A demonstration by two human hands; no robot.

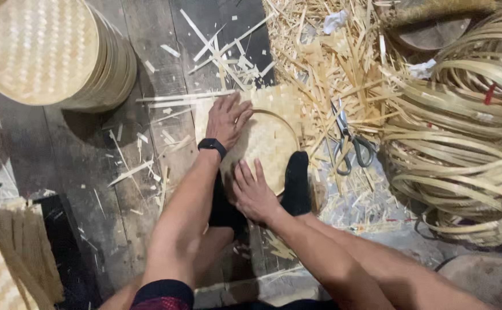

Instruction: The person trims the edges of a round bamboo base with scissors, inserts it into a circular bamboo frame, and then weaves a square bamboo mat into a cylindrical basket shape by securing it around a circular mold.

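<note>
Woven bamboo tray point(265, 143) lying on plank floor point(90, 172), pinned at near rim by black-socked foot point(297, 183). Left hand point(228, 119) pressing flat, fingers spread, on far-left rim; right hand point(252, 192) splaying open on near rim, gripping nothing. Scissors point(348, 143) lying just right of tray.

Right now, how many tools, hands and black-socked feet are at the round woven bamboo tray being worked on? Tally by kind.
Hands pressing the round woven bamboo tray: 2 (left hand, right hand)
Black-socked feet on the tray's edge: 2 (one clear, one mostly hidden)
Steel scissors beside it: 1
Total: 5
</note>
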